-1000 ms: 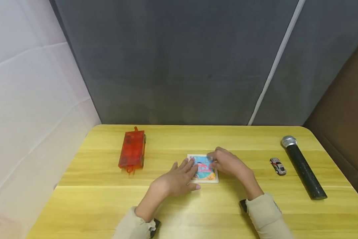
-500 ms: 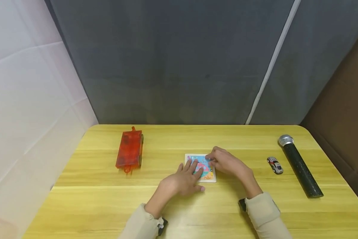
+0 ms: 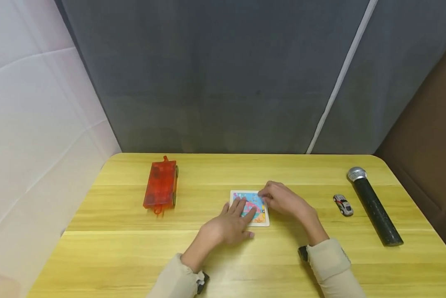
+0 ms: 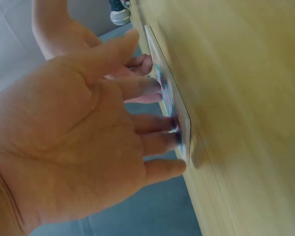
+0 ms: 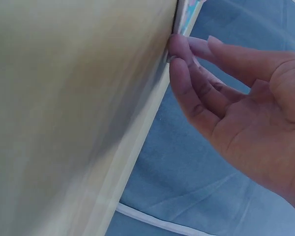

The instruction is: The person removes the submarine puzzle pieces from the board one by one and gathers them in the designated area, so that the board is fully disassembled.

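A small square picture puzzle with a white rim and a blue and pink cartoon lies flat on the table. Spread across its left part is my left hand, fingers straight and tips touching the picture, thumb off its near edge. The left wrist view shows this hand from the palm side, close over the puzzle. My right hand has its fingers curled at the upper right corner, holding the edge. In the right wrist view the bent fingers meet the puzzle's edge.
On the left of the wooden table stands a red see-through toy cart with wheels. A small silver toy car and a black microphone with a silver head lie to the right. Behind the table hangs a grey cloth.
My left hand has shifted right over the puzzle, its fingers now farther across the picture. My right hand stays at the upper right, its fingertips moving slightly toward the corner.
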`<state>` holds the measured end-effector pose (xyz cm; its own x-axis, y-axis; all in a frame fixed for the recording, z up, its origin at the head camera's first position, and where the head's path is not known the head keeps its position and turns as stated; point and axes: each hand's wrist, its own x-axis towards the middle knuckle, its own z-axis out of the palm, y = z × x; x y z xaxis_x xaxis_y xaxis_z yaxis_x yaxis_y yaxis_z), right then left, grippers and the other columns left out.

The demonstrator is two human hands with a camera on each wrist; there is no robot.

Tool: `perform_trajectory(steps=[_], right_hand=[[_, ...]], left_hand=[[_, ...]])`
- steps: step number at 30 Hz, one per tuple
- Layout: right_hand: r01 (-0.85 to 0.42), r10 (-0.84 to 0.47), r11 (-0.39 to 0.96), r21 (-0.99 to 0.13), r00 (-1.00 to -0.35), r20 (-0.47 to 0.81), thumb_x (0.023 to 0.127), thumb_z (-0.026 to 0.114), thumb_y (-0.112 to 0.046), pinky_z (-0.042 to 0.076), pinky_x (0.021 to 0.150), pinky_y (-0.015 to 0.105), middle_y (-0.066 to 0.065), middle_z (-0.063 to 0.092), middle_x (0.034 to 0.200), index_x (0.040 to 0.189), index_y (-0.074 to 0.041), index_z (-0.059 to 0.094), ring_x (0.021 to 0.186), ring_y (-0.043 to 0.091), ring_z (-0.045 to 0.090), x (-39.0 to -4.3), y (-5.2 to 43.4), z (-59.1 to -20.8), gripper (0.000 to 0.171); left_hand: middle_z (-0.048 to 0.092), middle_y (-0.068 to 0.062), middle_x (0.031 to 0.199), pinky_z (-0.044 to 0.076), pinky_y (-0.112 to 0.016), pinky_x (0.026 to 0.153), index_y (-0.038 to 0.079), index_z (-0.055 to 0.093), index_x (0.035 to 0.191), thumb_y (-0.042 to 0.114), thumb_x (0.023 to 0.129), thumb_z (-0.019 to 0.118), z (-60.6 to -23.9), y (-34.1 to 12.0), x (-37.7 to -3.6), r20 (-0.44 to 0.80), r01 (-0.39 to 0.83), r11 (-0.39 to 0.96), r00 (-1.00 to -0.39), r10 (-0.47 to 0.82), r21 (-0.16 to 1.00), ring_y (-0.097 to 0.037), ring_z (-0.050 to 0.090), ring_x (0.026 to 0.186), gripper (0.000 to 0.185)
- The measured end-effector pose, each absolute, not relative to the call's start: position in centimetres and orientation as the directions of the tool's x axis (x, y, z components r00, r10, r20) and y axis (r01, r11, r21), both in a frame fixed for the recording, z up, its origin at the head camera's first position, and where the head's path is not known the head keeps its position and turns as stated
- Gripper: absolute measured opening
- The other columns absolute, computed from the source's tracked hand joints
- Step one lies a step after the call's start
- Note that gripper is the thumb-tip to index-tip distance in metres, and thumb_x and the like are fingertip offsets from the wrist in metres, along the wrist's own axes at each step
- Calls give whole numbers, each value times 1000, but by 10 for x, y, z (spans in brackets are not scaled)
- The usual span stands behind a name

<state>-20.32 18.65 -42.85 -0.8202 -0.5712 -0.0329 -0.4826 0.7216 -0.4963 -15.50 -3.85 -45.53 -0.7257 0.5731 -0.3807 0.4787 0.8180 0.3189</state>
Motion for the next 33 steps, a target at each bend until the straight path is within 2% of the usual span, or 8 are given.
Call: perform_trajectory(steps=[4,7,11,13,17,19,26,33], right_hand=[[-523,-607,699,-488,-794,-18,102,63,6,57,84,36,7,73,97,111,0,83,88,18,61,-204,183,-424,23],[-523,-608,696,-492,-793,-18,95,59,11,55,79,34,6,74,91,103,2,83,83,18,59,-206,180,-422,26],[-417,-530,741,-527,-845,-76,91,57,14,57,79,35,13,80,97,106,9,82,82,19,62,-206,172,-411,29],[-372,-495,751,-545,-864,-93,94,57,13,58,78,33,14,80,99,110,9,81,81,18,64,-207,172,-412,29],[-337,-472,753,-566,-875,-107,99,57,11,52,75,30,9,75,85,113,7,79,80,17,60,-208,173,-415,27],[-347,-480,749,-565,-871,-101,100,58,10,52,77,31,7,72,84,112,6,78,84,18,59,-208,173,-416,24],[-371,-477,771,-517,-875,-84,104,66,4,58,88,40,13,66,107,112,3,72,94,23,61,-204,171,-418,10],[-372,-468,774,-512,-881,-67,103,67,6,60,91,42,14,63,109,112,4,68,98,26,62,-201,168,-420,9]], left_hand=[[5,-21,185,11,-60,138,21,30,176,47,114,56,-436,-35,-143,-370,471,833,-748,552,291,-39,-1,172,71],[4,-19,185,7,-62,138,21,30,176,47,114,56,-434,-35,-142,-365,467,833,-750,551,296,-39,-2,172,71],[1,-16,186,5,-64,137,25,24,177,49,113,56,-444,-34,-145,-365,469,830,-747,555,301,-38,-5,172,76],[-2,-16,186,5,-63,137,27,21,178,48,113,56,-445,-33,-145,-374,473,833,-745,552,286,-38,-6,172,77],[-4,-16,186,8,-61,138,30,20,178,46,114,56,-441,-31,-143,-382,473,844,-752,537,254,-37,-7,172,75],[-4,-16,186,9,-59,138,29,21,178,44,115,56,-435,-31,-141,-391,468,848,-752,530,250,-36,-6,172,74],[8,-14,186,18,-56,138,28,30,176,40,116,55,-412,-30,-133,-386,480,858,-768,511,181,-35,6,172,66],[11,-13,185,20,-58,137,30,31,175,39,116,54,-411,-28,-132,-377,488,862,-779,502,138,-35,10,172,65]])
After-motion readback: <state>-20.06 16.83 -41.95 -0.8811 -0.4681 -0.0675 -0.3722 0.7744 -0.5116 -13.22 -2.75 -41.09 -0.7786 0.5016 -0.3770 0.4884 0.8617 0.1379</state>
